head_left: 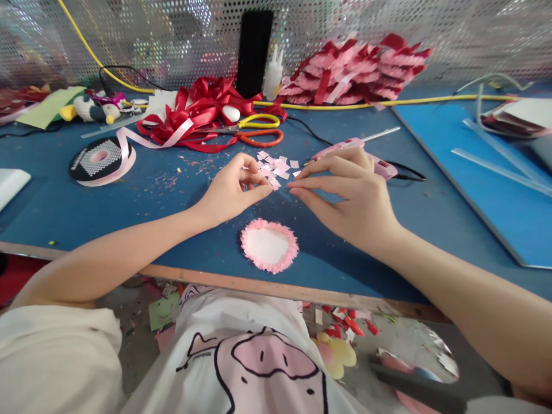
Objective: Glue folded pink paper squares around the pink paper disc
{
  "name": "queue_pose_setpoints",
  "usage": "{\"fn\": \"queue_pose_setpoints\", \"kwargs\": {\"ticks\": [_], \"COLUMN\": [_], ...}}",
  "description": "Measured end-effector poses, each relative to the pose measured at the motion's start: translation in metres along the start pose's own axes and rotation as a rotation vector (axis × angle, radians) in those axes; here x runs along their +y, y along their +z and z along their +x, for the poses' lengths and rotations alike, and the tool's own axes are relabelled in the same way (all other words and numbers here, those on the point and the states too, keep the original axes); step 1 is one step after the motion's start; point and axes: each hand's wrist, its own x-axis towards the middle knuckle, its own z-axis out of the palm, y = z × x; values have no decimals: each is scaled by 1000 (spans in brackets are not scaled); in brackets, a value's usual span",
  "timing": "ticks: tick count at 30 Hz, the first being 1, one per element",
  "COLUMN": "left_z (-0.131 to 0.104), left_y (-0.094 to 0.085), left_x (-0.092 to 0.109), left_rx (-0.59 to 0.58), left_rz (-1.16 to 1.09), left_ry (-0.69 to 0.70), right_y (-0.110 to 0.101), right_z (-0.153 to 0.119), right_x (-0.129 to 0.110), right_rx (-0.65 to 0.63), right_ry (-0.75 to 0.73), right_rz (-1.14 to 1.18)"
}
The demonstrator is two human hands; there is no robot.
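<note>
A small pile of pale pink ribbon squares [281,167] lies on the blue tabletop between my hands. My left hand [235,187] is at the pile's near left edge, fingers curled and thumb against the fingertips; anything in that pinch is too small to make out. From the right, my right hand [357,198] reaches in with thumb and fingertips pressed together, and what they may hold cannot be made out. Nearer the table edge sits a white oval piece [267,246] with a frilly pink ribbon border [246,256]. Behind my right hand a pink hot tool [385,169] with a metal tip is partly hidden.
Scissors [259,138] with yellow and orange handles lie by tangled red ribbon [202,98]. A ribbon spool [101,161] is at left. Behind stand a phone [254,54], a glue bottle [273,75] and stacked pink-red ribbon pieces [353,72]. A blue board [474,167] lies right.
</note>
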Motion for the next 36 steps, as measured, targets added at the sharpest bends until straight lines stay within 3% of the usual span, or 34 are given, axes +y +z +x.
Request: {"fn": "queue_pose_setpoints", "kwargs": {"ticks": [9,14,20,26,29,33,36], "left_z": [1,1,2,1,1,2,3], "left_y": [3,4,5,4,3,3,3], "left_x": [4,5,3,2,1,-2,-3], "left_rx": [37,57,91,78,81,100,102], "left_rz": [-89,-121,-159,-184,-224,-243,-239], "left_ry": [-28,-75,-97,-90,-90,-73,-51], "right_y": [-8,-11,-6,-7,-14,-23,-24], "right_z": [0,1,2,4,5,6,5], "right_x": [-4,-3,-2,-3,-4,-9,-13], "right_rx": [-139,-119,-77,-89,-147,-370,-476], "right_ry": [48,73,-92,-76,-215,-493,-546], "right_rz": [-47,-20,34,50,186,350,300]}}
